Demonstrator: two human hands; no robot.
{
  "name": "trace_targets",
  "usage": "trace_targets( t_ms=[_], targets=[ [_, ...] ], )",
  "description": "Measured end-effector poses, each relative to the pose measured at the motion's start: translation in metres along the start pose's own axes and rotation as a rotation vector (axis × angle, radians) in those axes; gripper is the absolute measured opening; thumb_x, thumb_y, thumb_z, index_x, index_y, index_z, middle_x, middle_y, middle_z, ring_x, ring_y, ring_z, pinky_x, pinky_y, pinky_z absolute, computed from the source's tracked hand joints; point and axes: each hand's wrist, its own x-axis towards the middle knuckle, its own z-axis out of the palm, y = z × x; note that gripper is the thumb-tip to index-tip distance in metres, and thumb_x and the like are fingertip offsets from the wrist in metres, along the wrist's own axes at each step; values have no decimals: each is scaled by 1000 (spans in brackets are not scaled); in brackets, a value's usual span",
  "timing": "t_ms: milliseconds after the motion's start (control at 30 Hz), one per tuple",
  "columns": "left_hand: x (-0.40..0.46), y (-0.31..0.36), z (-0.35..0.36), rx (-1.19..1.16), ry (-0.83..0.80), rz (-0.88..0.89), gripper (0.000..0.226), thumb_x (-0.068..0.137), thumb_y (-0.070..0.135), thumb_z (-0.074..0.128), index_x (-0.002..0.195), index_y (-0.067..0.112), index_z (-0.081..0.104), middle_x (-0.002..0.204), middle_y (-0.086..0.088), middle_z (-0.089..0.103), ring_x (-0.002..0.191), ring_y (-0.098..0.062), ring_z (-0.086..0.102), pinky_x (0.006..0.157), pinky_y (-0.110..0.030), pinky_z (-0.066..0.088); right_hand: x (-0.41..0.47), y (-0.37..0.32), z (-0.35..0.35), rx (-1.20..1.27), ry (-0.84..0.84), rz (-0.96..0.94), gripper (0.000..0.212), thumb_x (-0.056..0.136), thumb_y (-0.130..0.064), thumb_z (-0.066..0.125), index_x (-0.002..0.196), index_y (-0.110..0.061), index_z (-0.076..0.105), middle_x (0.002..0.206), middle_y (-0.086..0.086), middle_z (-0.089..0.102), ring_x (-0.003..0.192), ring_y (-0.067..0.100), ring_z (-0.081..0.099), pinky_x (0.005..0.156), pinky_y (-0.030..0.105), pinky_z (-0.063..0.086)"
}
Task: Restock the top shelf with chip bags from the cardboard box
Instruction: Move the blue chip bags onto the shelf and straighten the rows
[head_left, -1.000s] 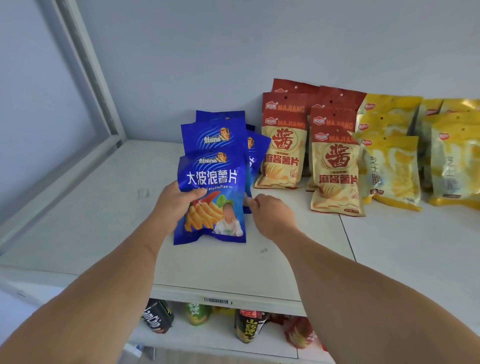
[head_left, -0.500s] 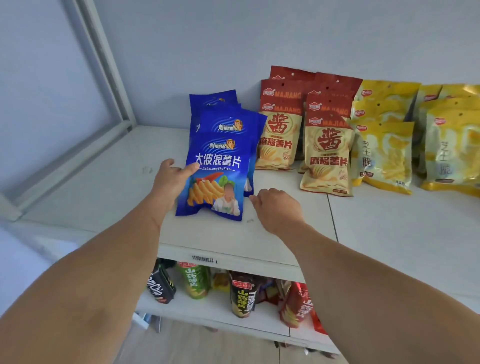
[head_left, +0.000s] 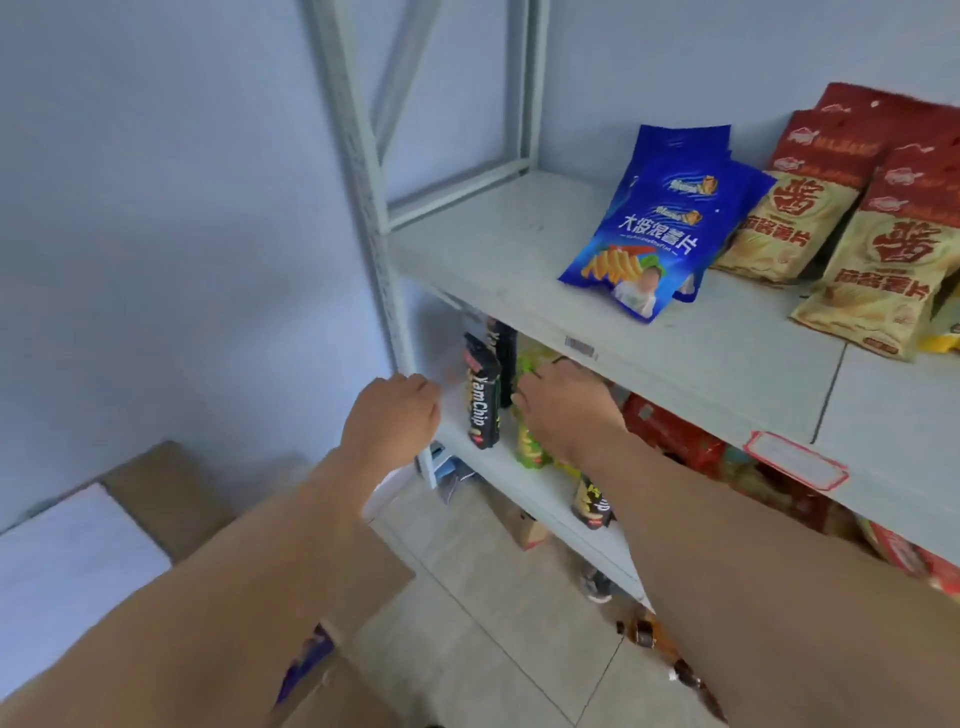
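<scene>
Sitting low at the left, the cardboard box (head_left: 171, 488) is largely hidden by the forearms. Left hand (head_left: 392, 415) and right hand (head_left: 563, 410) hang loosely curled, holding nothing. Blue chip bags (head_left: 660, 228) lie stacked on the top shelf (head_left: 498, 249).

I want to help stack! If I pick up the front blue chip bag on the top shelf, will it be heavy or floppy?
Probably light: the blue chip bag looks puffy. Likely a bit floppy and crinkly, being thin glossy film. It may slide, since it leans loosely on the bags behind.
</scene>
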Motion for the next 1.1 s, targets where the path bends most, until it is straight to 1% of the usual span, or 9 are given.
trace_targets(
  t_ms=[100,233,433,500,633,800,933,1033,1100],
  targets=[
    [-75,-47,-3,126,-71,-61,14,72,13,81,69,11,68,63,-5,63,51,-29,59,47,-31,43,0,-69,14,-16,-47,-164,27,105,-29,38,120,-17,57,120,6,59,112,27,53,90,39,46],
    [-169,-98,-18,133,-175,-190,8,88,17,68,84,11,71,80,-6,69,70,-30,65,61,-39,50,-8,-166,31,-10,-67,-329,31,106,-30,35,122,-14,57,119,8,59,110,30,55,83,38,44],
    [-303,-156,-36,136,-262,-322,7,83,16,73,78,13,68,76,-5,67,65,-28,63,58,-35,47,-28,-300,70,72,-170,-454,28,104,-26,38,112,-13,60,112,9,63,103,31,58,80,40,46],
    [-340,-172,-33,123,-316,-368,9,92,20,64,88,14,69,87,-5,69,74,-26,65,64,-37,47,-32,-336,82,127,-203,-490,28,103,-29,39,108,-13,61,108,9,64,102,32,59,81,41,49],
    [-396,-192,-7,66,-418,-443,26,104,31,44,120,22,62,120,2,65,106,-20,62,89,-35,49,-37,-388,111,147,-278,-545,26,106,-33,36,112,-19,57,111,3,61,104,25,59,74,35,45],
    [-440,-200,47,33,-519,-529,32,106,33,39,125,20,62,124,1,66,111,-22,61,93,-37,49,-9,-435,177,221,-431,-495,27,106,-37,37,117,-20,55,116,2,59,104,23,56,81,35,47],
    [-474,-214,105,-52,-575,-720,31,106,34,36,115,22,64,117,3,67,104,-20,62,88,-35,48,12,-478,251,262,-553,-466,29,105,-39,36,117,-20,55,117,2,60,108,22,54,83,35,46],
    [-502,-224,151,-153,-548,-936,32,106,37,37,122,24,62,119,6,64,107,-15,60,90,-30,47,15,-516,316,390,-663,-362,31,103,-41,43,120,-19,57,118,2,63,107,21,58,83,35,47],
    [-526,-235,187,-244,-509,-1192,36,105,41,41,132,24,57,126,5,62,112,-15,59,91,-30,49,12,-542,358,476,-762,-240,40,102,-45,46,131,-18,53,122,4,65,110,23,60,87,38,51]
  ],
)
